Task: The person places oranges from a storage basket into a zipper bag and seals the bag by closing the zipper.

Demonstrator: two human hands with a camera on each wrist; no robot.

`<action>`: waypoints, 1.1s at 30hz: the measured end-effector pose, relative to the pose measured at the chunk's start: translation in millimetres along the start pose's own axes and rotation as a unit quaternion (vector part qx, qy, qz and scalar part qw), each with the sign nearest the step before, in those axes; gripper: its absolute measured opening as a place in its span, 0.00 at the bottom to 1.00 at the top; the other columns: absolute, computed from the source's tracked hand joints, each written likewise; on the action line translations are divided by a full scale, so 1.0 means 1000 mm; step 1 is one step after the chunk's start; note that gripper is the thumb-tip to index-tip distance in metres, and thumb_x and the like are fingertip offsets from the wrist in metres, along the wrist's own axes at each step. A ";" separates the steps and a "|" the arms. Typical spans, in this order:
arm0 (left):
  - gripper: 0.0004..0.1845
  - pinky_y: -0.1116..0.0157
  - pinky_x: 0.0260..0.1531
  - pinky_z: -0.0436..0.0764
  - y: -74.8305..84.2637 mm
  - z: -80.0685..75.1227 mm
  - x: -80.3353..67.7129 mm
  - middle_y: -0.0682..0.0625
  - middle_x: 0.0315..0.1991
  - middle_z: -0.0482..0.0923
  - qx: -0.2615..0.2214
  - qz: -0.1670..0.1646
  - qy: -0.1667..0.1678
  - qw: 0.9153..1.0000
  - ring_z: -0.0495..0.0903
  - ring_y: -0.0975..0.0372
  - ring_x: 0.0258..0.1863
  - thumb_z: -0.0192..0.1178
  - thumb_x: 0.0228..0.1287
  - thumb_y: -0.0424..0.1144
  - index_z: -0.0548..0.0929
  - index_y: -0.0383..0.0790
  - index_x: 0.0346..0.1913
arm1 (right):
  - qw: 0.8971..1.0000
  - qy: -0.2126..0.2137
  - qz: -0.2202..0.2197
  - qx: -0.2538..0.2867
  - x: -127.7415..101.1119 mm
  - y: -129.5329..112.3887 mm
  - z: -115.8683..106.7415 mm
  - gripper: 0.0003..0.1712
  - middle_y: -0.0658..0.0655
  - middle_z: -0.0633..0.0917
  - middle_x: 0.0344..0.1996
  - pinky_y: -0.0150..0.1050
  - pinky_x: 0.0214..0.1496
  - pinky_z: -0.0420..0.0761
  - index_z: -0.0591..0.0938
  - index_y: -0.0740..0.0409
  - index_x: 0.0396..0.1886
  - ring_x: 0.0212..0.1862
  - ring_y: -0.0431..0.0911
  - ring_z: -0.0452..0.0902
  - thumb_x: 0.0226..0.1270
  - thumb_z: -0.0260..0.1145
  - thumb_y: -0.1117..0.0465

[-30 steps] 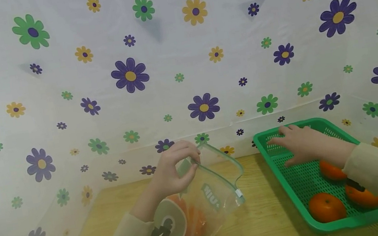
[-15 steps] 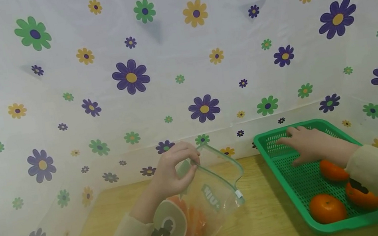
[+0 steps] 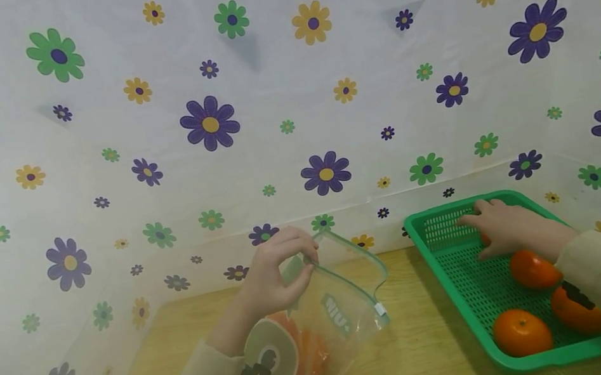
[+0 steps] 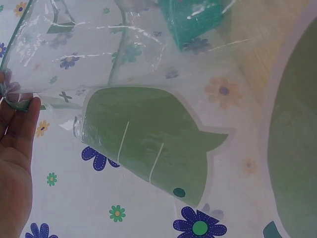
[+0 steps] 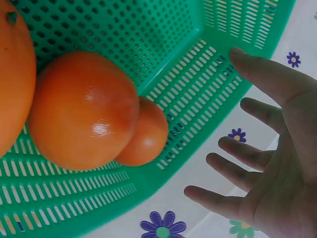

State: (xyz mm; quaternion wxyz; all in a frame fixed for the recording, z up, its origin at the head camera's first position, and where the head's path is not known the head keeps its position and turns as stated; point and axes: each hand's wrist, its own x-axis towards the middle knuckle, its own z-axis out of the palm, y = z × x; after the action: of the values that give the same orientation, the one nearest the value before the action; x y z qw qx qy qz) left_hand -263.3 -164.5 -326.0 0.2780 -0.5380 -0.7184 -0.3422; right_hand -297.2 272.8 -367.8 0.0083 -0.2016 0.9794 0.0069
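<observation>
My left hand (image 3: 275, 274) pinches the rim of a clear zip bag (image 3: 336, 310) between thumb and fingers. The bag's mouth gapes, its green zip strip bowed out, with a white slider (image 3: 380, 309) at the corner. Orange fruit shows through the plastic low in the bag. In the left wrist view, green printed shapes (image 4: 143, 134) cover the film. Over the green basket (image 3: 448, 285) my right hand (image 3: 514, 228) is spread, holding nothing. Below it an orange (image 3: 485, 239) is mostly hidden; another orange (image 3: 532, 269) sits by the wrist. Spread fingers (image 5: 233, 171) show beside the basket wall in the right wrist view.
Two more oranges lie at the basket's near end, one orange (image 3: 521, 332) in full sight and another orange (image 3: 579, 308) partly under the sleeve. Bag and basket are on a wooden table (image 3: 416, 350). Flower-printed sheeting (image 3: 272, 153) rises behind and at both sides.
My right hand has moved slightly right over the basket, and an orange beneath it has come partly into sight. The left hand and the bag have stayed put.
</observation>
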 end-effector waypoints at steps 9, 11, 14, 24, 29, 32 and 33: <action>0.11 0.62 0.54 0.84 0.001 0.000 -0.002 0.48 0.37 0.85 0.004 -0.005 -0.005 1.000 0.83 0.56 0.44 0.64 0.54 0.21 0.82 0.41 0.35 | 1.000 0.001 0.005 0.006 0.001 0.012 0.013 0.44 0.76 0.77 0.55 0.65 0.46 0.85 0.79 0.61 0.68 0.53 0.70 0.77 0.53 0.85 0.52; 0.11 0.62 0.54 0.84 0.001 0.000 -0.003 0.49 0.37 0.85 0.005 -0.008 -0.006 1.000 0.83 0.56 0.44 0.64 0.54 0.21 0.83 0.41 0.35 | 1.000 0.002 0.008 0.013 0.000 0.015 0.016 0.44 0.77 0.77 0.55 0.65 0.45 0.85 0.79 0.61 0.67 0.53 0.70 0.77 0.52 0.86 0.53; 0.11 0.62 0.54 0.84 0.001 0.001 -0.003 0.48 0.37 0.85 0.006 -0.009 -0.007 1.000 0.83 0.56 0.44 0.64 0.54 0.22 0.83 0.41 0.35 | 1.000 0.002 0.013 0.021 0.000 0.018 0.019 0.43 0.77 0.77 0.55 0.67 0.46 0.85 0.79 0.62 0.67 0.52 0.70 0.77 0.52 0.86 0.54; 0.11 0.62 0.55 0.84 0.001 0.001 -0.002 0.49 0.37 0.85 0.006 -0.008 -0.007 1.000 0.83 0.56 0.45 0.64 0.54 0.21 0.82 0.41 0.35 | 0.999 -0.012 0.021 0.026 0.002 0.025 0.022 0.43 0.83 0.74 0.60 0.73 0.53 0.82 0.78 0.65 0.67 0.58 0.79 0.74 0.52 0.85 0.55; 0.11 0.62 0.55 0.83 0.002 0.002 -0.002 0.48 0.37 0.86 0.002 -0.017 -0.010 1.000 0.83 0.56 0.45 0.63 0.55 0.22 0.83 0.41 0.35 | 0.999 -0.020 0.027 0.031 0.002 0.027 0.024 0.44 0.86 0.72 0.61 0.74 0.56 0.80 0.78 0.67 0.67 0.60 0.82 0.72 0.53 0.85 0.56; 0.10 0.62 0.56 0.83 0.002 0.001 -0.002 0.48 0.37 0.86 0.000 -0.020 -0.010 1.000 0.83 0.55 0.46 0.63 0.55 0.22 0.83 0.40 0.35 | 0.998 -0.027 0.033 0.040 0.001 0.028 0.023 0.44 0.89 0.69 0.64 0.75 0.57 0.79 0.77 0.68 0.68 0.63 0.85 0.68 0.54 0.84 0.56; 0.10 0.62 0.55 0.83 0.002 0.001 -0.001 0.48 0.37 0.86 0.001 -0.016 -0.009 1.000 0.83 0.55 0.45 0.63 0.55 0.22 0.83 0.40 0.35 | 0.998 -0.028 0.035 0.043 0.001 0.029 0.023 0.44 0.90 0.68 0.65 0.76 0.57 0.79 0.76 0.69 0.68 0.64 0.86 0.67 0.54 0.84 0.57</action>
State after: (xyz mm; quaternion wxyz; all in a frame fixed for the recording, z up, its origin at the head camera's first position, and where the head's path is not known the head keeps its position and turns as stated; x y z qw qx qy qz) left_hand -261.6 -164.1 -327.4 0.2661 -0.5291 -0.7301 -0.3410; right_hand -309.0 299.0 -390.7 0.0446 -0.1665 0.9846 -0.0295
